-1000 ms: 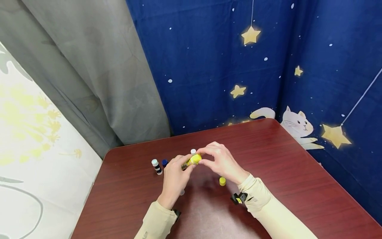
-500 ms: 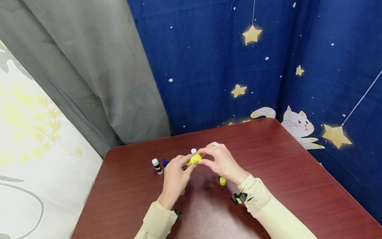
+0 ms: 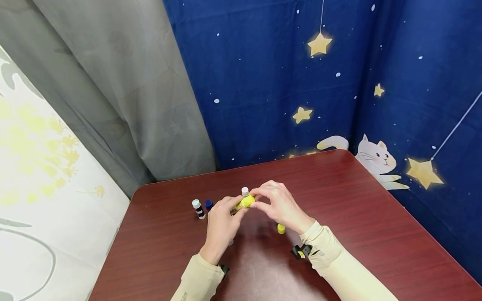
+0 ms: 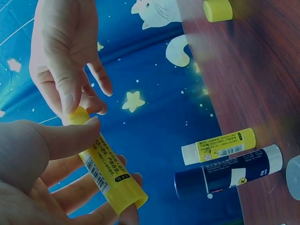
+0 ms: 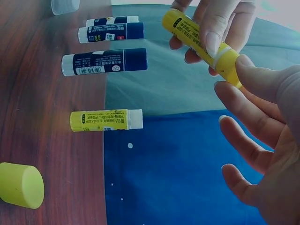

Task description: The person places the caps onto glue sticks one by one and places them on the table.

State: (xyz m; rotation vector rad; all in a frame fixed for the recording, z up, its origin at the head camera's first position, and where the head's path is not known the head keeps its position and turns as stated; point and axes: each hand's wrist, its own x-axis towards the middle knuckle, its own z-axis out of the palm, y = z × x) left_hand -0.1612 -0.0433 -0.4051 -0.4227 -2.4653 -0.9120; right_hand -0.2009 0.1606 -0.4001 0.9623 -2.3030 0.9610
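Dark white-topped stick (image 3: 198, 210) stands on table (image 3: 158, 251), blue-capped stick (image 3: 208, 204) beside it. Left hand (image 3: 221, 221) grasps yellow glue stick (image 3: 247, 202) by body, above table. White-ended yellow stick (image 3: 245, 191) stands behind, apparently uncapped. Right hand (image 3: 280, 205) pinches held stick's end; white band (image 5: 221, 56) there suggests cap not fully seated. Loose yellow cap (image 3: 281, 229) sits rightmost; capping looks unfinished on both yellow sticks.

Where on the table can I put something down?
There's bare table between the right sleeve and the table's right edge, and left of the white-topped blue glue stick. It's crowded around the left hand and right hand, with more glue sticks and a yellow cap close by.
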